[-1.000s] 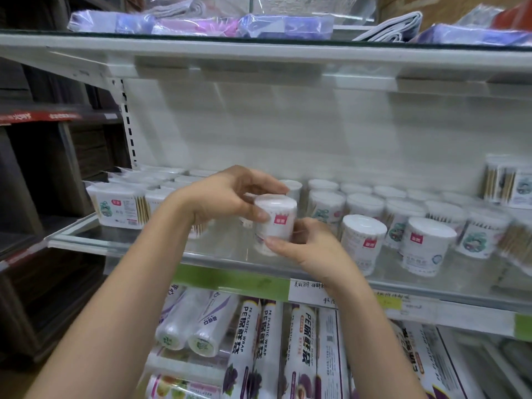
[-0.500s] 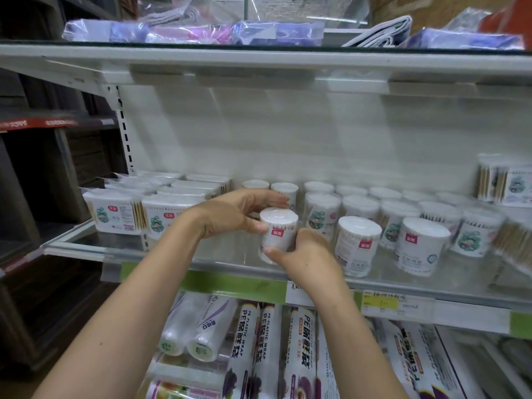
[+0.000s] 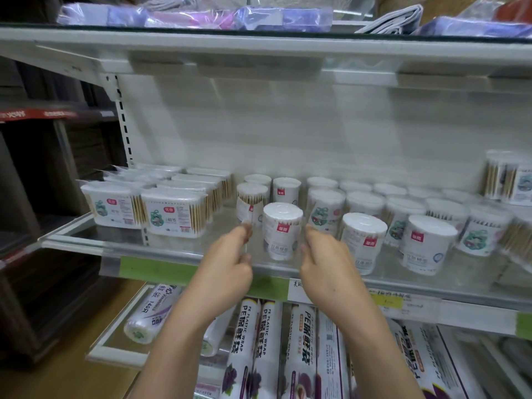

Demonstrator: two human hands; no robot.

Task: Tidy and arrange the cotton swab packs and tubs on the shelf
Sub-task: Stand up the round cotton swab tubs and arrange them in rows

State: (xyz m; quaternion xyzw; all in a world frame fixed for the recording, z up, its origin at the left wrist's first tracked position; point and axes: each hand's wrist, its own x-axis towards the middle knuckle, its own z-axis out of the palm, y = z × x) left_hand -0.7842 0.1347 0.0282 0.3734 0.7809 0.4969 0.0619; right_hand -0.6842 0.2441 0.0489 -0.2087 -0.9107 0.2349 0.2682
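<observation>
1 white tub [image 3: 282, 230] now stands upright at the front of the glass shelf [image 3: 172, 249], released from both hands' earlier grasp; left hand [image 3: 227, 266] and right hand [image 3: 325, 266] flank it, fingers relaxed, holding nothing. Placement looks done.

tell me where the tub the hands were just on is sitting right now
In the head view the white swab tub stands upright near the front edge of the glass shelf, between the left hand and right hand, neither gripping it.
</observation>
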